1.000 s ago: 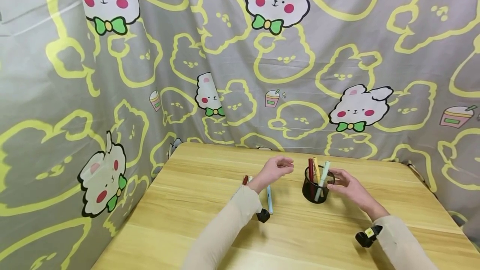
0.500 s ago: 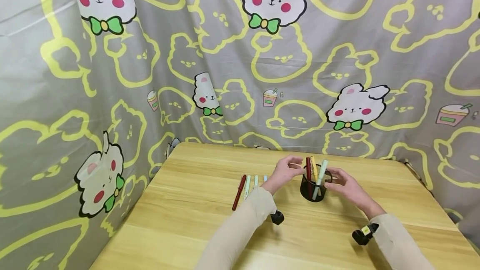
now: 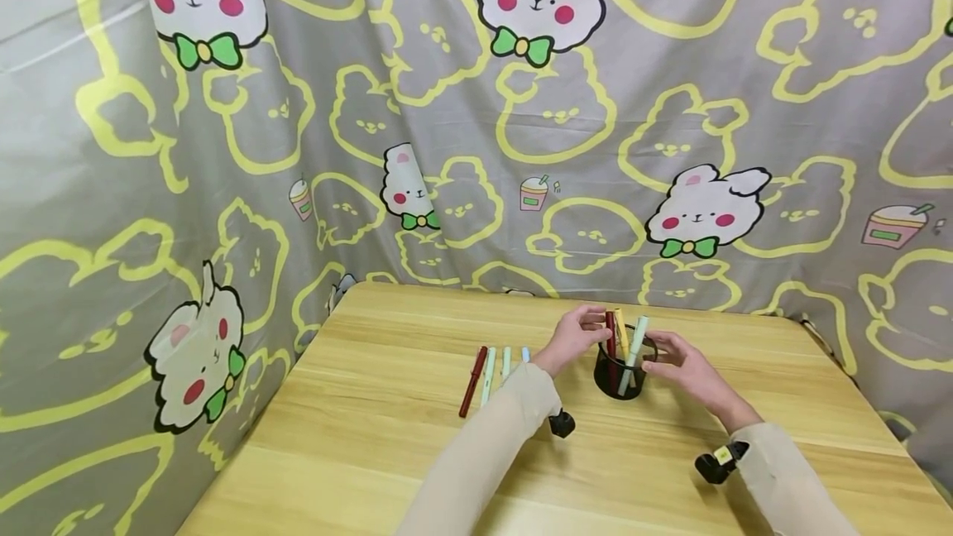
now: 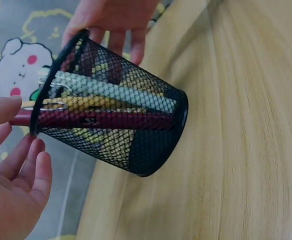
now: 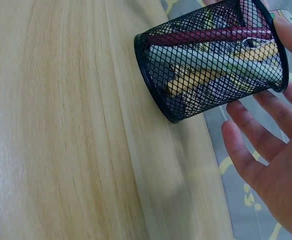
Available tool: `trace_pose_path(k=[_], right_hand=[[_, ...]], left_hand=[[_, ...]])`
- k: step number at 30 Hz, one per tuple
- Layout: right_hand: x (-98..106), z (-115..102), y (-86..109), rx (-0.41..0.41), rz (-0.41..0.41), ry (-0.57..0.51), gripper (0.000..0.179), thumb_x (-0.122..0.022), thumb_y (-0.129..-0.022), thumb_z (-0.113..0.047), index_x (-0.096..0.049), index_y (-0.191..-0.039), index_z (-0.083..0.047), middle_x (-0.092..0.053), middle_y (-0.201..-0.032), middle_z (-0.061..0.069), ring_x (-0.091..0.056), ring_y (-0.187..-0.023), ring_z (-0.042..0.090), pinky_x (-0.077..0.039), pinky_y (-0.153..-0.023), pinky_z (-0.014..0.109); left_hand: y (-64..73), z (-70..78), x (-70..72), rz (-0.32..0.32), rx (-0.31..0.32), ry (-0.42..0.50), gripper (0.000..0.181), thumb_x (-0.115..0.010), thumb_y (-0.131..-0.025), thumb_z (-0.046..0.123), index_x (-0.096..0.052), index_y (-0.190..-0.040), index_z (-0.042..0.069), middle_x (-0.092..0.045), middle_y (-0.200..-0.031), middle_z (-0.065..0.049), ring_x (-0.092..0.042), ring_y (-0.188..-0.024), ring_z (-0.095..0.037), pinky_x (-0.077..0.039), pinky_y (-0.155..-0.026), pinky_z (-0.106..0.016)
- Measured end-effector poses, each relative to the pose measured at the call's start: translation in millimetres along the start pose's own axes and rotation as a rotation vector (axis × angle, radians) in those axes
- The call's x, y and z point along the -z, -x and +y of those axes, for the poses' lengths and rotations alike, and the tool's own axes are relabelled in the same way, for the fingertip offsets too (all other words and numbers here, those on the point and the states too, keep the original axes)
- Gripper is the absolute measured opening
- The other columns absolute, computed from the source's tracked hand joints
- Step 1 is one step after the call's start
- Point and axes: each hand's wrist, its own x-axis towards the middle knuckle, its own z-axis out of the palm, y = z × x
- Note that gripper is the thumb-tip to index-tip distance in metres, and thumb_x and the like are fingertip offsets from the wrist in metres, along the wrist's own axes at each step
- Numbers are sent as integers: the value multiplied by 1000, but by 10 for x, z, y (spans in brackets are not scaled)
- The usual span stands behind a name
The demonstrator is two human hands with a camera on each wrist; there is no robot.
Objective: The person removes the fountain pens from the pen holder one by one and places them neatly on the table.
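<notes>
A black mesh pen holder [image 3: 620, 379] stands upright on the table, with a dark red pen [image 3: 611, 337], a yellow pen [image 3: 622, 333] and a pale green pen [image 3: 634, 354] leaning in it. My left hand [image 3: 575, 337] is at the holder's left side; in the left wrist view its thumb and fingers lie apart around the rim, close to the dark red pen [image 4: 106, 120]. Across from it, my right hand [image 3: 692, 370] has its thumb and loosely bent fingers at the right side of the rim. The right wrist view shows these fingers [image 5: 246, 125] spread beside the mesh.
Left of the holder, another dark red pen [image 3: 472, 383], two pale green pens [image 3: 488, 376] and a light blue pen [image 3: 525, 354] lie in a row, partly behind the left sleeve [image 3: 495, 445]. A patterned curtain [image 3: 462, 122] hangs behind the wooden table [image 3: 357, 404].
My left hand has moved right, from above the row of pens to the holder's left rim, uncovering the pens on the table. My right hand has stayed by the holder.
</notes>
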Motion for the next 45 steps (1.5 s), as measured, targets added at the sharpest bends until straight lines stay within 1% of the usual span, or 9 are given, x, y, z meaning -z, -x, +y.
trace_pose_path(k=[2, 7, 15, 21, 26, 30, 37, 41, 45], right_hand=[[-4, 0, 0, 2, 0, 0, 64, -66, -90, -19, -34, -142, 0, -35, -142, 28, -46, -117, 46, -47, -85, 29], [-23, 6, 0, 1, -7, -11, 63, -66, -90, -17, -34, -141, 2, -36, -141, 29, -47, -115, 47, -48, -85, 30], [-14, -10, 14, 7, 8, -6, 62, -65, -90, -16, -34, -141, 3, -35, -141, 30, -46, -115, 48, -47, -84, 28], [-19, -14, 9, 0, 1, 1, 62, -64, -91, -17, -33, -141, 3, -34, -142, 30, -46, -116, 48, -47, -83, 26], [-21, -12, 5, 9, -3, -6, 61, -64, -91, -15, -33, -141, 4, -35, -141, 31, -46, -115, 48, -47, -83, 25], [-16, -12, 10, 10, 1, -1, 61, -64, -91, -15, -33, -141, 3, -35, -141, 31, -46, -115, 48, -47, -82, 24], [-19, -17, 14, 14, 0, -2, 60, -63, -92, -14, -33, -141, 3, -35, -141, 30, -45, -115, 48, -47, -82, 23], [-17, -16, 15, 13, -1, -5, 61, -63, -92, -15, -33, -141, 3, -34, -141, 30, -46, -115, 47, -46, -82, 22], [-15, -26, 13, 12, -5, -12, 61, -63, -92, -15, -32, -141, 3, -34, -142, 31, -46, -115, 47, -46, -82, 22]], left_hand=[[-11, -12, -13, -2, 7, 5, 38, -70, -86, 8, -60, -123, 13, -65, -108, 0, -61, -92, -10, -50, -79, -26], [-34, -46, -32, 17, 23, 7, 39, -69, -87, 8, -60, -124, 13, -66, -105, 0, -61, -93, -11, -50, -81, -28], [-84, -34, -71, 22, -6, -35, 38, -70, -86, 6, -61, -123, 7, -67, -102, -4, -61, -92, -14, -51, -78, -28], [-100, -35, -86, 34, -11, -60, 37, -71, -85, 8, -62, -121, 6, -66, -98, -1, -61, -90, -12, -51, -76, -26], [-101, -37, -75, 39, -15, -69, 36, -71, -85, 8, -62, -120, 6, -66, -94, 2, -60, -86, -10, -51, -75, -25], [-93, -24, -67, 41, -8, -66, 35, -71, -85, 7, -63, -119, 9, -66, -91, 3, -61, -83, -8, -50, -74, -24], [-66, 8, -41, 44, -25, -93, 29, -71, -84, 4, -67, -110, 14, -68, -89, -1, -60, -76, -5, -49, -69, -22], [-42, 24, -13, 33, -38, -114, 27, -71, -85, 6, -68, -109, 15, -68, -90, -2, -60, -77, -4, -49, -70, -22], [-25, 64, 26, 28, -58, -122, 26, -70, -85, 7, -68, -110, 14, -68, -90, 2, -60, -79, -3, -49, -70, -22]])
